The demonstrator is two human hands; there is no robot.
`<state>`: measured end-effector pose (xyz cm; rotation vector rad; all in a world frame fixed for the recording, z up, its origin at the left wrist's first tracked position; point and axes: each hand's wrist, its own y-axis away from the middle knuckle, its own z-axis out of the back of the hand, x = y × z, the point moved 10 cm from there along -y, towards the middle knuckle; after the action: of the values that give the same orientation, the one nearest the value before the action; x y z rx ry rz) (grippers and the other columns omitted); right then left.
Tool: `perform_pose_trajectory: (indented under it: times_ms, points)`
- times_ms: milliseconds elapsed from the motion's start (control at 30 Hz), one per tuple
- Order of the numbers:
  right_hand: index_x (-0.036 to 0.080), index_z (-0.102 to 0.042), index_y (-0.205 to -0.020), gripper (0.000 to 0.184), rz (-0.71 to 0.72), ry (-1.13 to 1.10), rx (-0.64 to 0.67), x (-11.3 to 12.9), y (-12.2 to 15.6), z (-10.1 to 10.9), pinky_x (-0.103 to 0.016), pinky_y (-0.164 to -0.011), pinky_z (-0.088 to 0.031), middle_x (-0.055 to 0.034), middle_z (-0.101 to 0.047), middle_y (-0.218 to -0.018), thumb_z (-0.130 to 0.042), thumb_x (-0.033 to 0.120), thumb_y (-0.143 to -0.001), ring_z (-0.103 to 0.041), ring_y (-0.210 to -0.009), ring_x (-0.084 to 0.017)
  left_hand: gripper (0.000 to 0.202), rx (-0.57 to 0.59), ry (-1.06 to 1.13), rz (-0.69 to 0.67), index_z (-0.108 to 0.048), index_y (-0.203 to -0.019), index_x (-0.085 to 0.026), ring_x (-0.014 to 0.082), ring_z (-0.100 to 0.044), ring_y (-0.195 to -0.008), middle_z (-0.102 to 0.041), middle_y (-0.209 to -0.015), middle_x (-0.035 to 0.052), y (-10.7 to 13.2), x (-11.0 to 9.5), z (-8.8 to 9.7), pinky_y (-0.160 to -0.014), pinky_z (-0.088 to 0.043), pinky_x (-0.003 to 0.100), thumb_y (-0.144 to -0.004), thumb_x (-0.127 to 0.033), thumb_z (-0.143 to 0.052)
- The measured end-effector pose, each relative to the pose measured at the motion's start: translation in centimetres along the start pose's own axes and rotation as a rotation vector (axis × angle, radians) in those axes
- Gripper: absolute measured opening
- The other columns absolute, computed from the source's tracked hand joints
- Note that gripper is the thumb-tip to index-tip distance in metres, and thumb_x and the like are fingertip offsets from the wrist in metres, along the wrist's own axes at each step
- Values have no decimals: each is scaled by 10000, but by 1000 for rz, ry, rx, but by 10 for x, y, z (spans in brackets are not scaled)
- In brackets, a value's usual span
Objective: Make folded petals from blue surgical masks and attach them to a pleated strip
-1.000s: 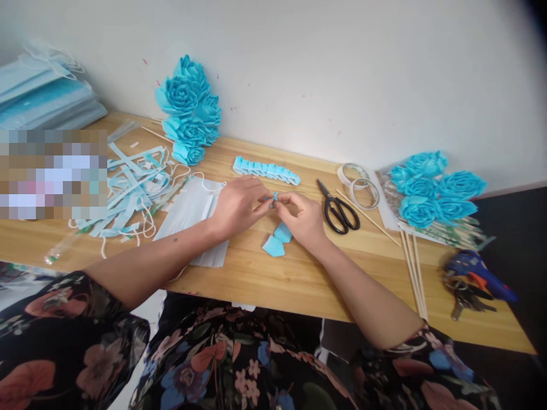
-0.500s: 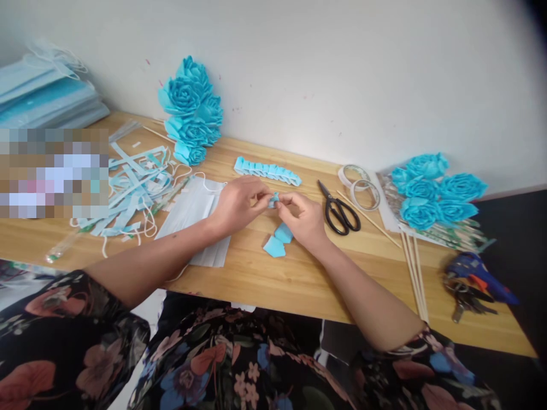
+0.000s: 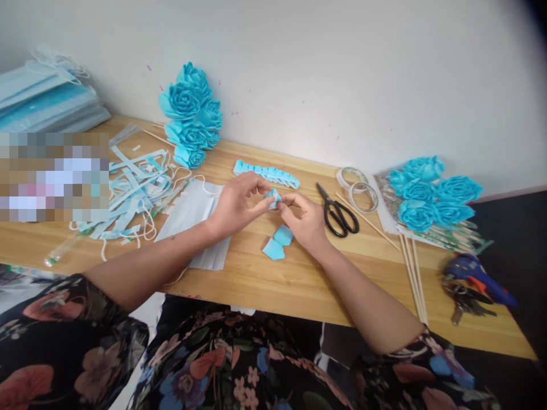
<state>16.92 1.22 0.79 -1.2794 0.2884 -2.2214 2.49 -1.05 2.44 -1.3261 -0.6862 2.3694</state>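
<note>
Small folded blue piece (image 3: 274, 199): we see it raised over the table (image 3: 256, 287), between the fingertips of both hands, near the middle of the view. Left hand (image 3: 239, 205): grip pinching the piece from its left side, thumb below. Right hand (image 3: 306, 222): grip pinching its right edge between thumb and forefinger. The fingers partly cover the piece, so we cannot tell its full shape.

Just below, two blue petals (image 3: 274, 249) lie flat on the table, close beside the right hand. Beyond the hands, we record a pleated blue strip (image 3: 267, 173) lying lengthwise. Under the left forearm: a pale face mask (image 3: 216, 250), partly hidden.

Right of the right hand: black-handled scissors (image 3: 337, 217), blades pointing away from us; next to them, two tape rolls (image 3: 364, 197), overlapping in our view. Farther right, a group of blue flowers (image 3: 436, 193), wooden sticks (image 3: 413, 279), and keys (image 3: 465, 304) beside a blue tool (image 3: 485, 279).

On the left side we list a tangle of cut strips (image 3: 128, 196), a taller cluster of blue blooms (image 3: 191, 117) near the wall (image 3: 299, 91), and stacked masks (image 3: 47, 99) at the far corner.
</note>
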Motion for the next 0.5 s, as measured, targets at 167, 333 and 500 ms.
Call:
perform_pose_trajectory:
  times_ms: [167,333,500]
  points:
    - [220,-685,-826,95,3,7,12,1,0,-2,-310,-739,-539,-13,-747,-811,-595,248,-833,-686,-752,-180,132,71,-116,-110,-629,-844,-177,162,-606,-783,-672,-809,38,1,-10,-8,-741,-470,304,-850,-301,-674]
    - [215,-686,-835,90,33,5,21,6,1,-3,-292,-734,-530,-8,-740,-802,-598,233,-837,-680,-737,-168,115,100,-96,-65,-648,-807,-166,151,-601,-747,-669,-775,37,1,-5,-10,-717,-462,291,-880,-244,-607]
    - [209,-677,-819,77,32,-4,24,6,0,-2,-285,-733,-525,-8,-742,-808,-601,218,-831,-681,-743,-166,135,70,-34,12,-625,-748,-164,123,-563,-668,-642,-719,18,-1,2,-5,-652,-442,260,-859,-232,-591]
